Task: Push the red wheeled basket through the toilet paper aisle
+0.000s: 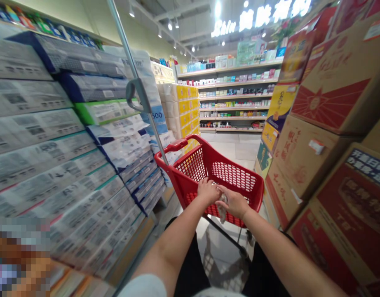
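Head view: a red shopping cart (185, 185) stands just ahead of the left hand (208, 191) and right hand (235, 203), its handle end to their left.
Basket edges: one mesh wall lies beyond the hands; the rounded end curves round to their right.
Open floor: pale tiles (236, 144) show past the cart, reaching to stocked shelves (233, 95) well ahead.
Left side: stacked wrapped packs (50, 123) wall off the aisle.
Right side: piled cartons (310, 156) stand near the basket's rounded end, leaving little room.
Pole: a metal pole (127, 45) rises from the cart's handle end, tilted away leftward above the hands.
Arms: both forearms stretch forward and converge over the basket's near side.
Hands' state: brought together, fingers bent; the right thumb and fingers pinch a pale crumpled thing (222, 212). Whether the left grips it too, I cannot tell.
Crumpled thing: between the hands, hanging below the fingers.
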`<control>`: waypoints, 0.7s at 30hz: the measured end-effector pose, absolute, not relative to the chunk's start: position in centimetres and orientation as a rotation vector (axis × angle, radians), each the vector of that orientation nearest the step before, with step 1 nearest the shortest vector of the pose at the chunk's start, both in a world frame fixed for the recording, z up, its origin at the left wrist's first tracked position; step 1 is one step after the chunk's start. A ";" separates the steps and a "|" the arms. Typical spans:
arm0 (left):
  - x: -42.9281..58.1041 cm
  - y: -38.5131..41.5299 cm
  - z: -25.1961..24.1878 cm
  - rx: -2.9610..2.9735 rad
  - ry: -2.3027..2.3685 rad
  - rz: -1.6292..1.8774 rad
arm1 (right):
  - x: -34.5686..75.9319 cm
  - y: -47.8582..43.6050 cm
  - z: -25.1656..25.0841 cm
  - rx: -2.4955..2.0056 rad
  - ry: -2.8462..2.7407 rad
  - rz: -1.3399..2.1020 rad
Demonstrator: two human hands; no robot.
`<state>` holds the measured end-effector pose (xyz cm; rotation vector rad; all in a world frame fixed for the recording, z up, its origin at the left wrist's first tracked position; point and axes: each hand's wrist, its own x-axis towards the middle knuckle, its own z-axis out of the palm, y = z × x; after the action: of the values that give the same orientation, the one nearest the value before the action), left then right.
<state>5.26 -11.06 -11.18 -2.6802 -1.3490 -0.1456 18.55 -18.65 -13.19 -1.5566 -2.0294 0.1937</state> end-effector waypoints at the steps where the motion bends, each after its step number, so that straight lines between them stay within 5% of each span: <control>1: 5.2 -10.9 -10.8 -2.711 -1.318 -0.057 | 18.5 -18.5 -13.2 -1.575 -2.062 0.201; 7: 4.8 -8.2 -7.7 -3.164 -1.308 0.379 | 18.3 -17.8 -13.2 -1.912 -2.122 0.214; 10: 4.0 -5.4 -6.3 -3.371 -1.343 0.304 | 18.1 -18.0 -13.0 -1.939 -2.134 0.187; 14: 3.6 -3.5 -6.3 -2.821 -1.791 -0.035 | 17.9 -18.3 -13.0 -1.890 -2.091 0.230; 21: 4.9 -4.2 -9.0 -2.543 -1.810 0.065 | 16.8 -16.8 -12.9 -1.720 -2.017 0.346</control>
<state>4.90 -4.20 -9.02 -2.5430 -1.8104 0.0654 16.85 -16.77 -12.86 -1.7198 -2.0168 0.3463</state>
